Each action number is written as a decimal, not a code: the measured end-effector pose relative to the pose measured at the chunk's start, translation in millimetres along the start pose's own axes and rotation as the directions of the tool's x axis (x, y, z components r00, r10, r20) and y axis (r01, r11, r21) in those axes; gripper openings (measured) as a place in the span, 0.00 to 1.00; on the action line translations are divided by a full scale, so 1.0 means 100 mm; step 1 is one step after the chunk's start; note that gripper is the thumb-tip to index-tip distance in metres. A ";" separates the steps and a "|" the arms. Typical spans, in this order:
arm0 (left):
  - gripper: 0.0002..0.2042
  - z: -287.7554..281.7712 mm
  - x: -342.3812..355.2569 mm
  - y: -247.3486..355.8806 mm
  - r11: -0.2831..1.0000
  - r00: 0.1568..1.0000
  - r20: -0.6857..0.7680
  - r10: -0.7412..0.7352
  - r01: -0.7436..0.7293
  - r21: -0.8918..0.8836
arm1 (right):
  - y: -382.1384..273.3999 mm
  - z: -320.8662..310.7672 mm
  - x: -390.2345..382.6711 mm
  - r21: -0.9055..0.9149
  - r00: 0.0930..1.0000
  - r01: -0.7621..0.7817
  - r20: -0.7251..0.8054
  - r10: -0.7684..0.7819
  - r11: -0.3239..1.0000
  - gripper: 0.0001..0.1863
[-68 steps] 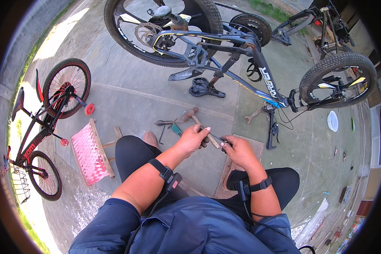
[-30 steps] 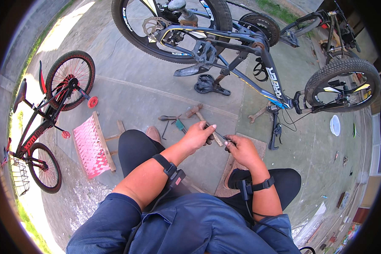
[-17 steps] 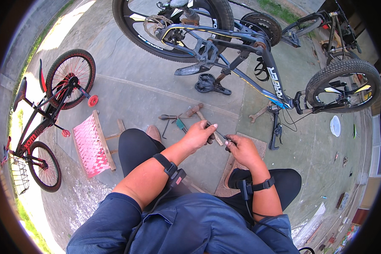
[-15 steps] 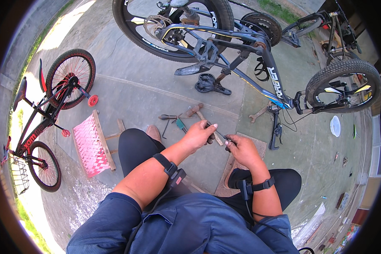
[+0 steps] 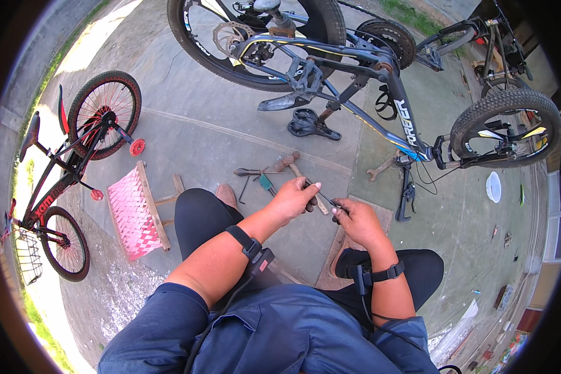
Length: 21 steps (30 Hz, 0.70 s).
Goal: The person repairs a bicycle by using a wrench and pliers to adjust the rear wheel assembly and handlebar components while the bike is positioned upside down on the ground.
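"Where was the thin dark rod (image 5: 323, 196) held?"
"Above the handle of the hammer (image 5: 287, 163); one end was gripped by the left hand (image 5: 295, 199), the other pinched by the right hand (image 5: 356, 220), with a gap left between the hands."
"What was seen around the hammer?"
"A green-handled tool (image 5: 266, 183) was laid just left; an upturned bicycle (image 5: 393, 87) was stood beyond."

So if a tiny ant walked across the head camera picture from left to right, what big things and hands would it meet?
Small black-and-red bicycle → pink woven seat → left shoe → left hand → thin dark rod → right hand → white bowl.
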<state>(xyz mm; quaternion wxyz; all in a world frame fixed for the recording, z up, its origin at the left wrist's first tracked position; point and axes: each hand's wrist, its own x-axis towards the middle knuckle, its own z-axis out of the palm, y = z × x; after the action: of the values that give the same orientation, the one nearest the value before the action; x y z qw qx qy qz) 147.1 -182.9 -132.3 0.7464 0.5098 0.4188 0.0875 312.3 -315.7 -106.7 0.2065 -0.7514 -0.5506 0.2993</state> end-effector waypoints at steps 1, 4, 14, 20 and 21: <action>0.14 0.00 0.00 0.00 1.000 1.000 0.001 0.002 -0.002 -0.002 | 0.00 0.00 0.00 0.005 1.000 0.003 -0.001 -0.003 1.000 0.15; 0.14 0.00 0.00 0.00 1.000 1.000 0.000 0.001 -0.001 0.002 | -0.01 -0.01 0.00 0.002 1.000 0.011 -0.003 -0.011 1.000 0.15; 0.14 0.00 0.00 0.00 1.000 1.000 0.002 0.006 -0.006 -0.009 | -0.04 -0.03 0.00 0.043 0.997 -0.062 0.054 0.060 0.997 0.18; 0.15 0.00 0.00 -0.01 1.000 1.000 -0.007 0.020 -0.020 -0.022 | 0.00 0.01 0.00 0.055 0.998 -0.056 0.039 0.054 0.997 0.18; 0.15 0.01 0.01 -0.03 0.999 0.999 -0.015 0.033 -0.034 -0.034 | -0.01 0.01 0.00 0.060 0.998 -0.048 0.038 0.045 0.997 0.18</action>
<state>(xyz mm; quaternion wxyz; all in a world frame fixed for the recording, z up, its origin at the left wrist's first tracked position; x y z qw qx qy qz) 147.1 -184.4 -135.5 0.7504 0.5032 0.4140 0.1108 311.4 -315.3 -106.9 0.2123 -0.7518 -0.5272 0.3343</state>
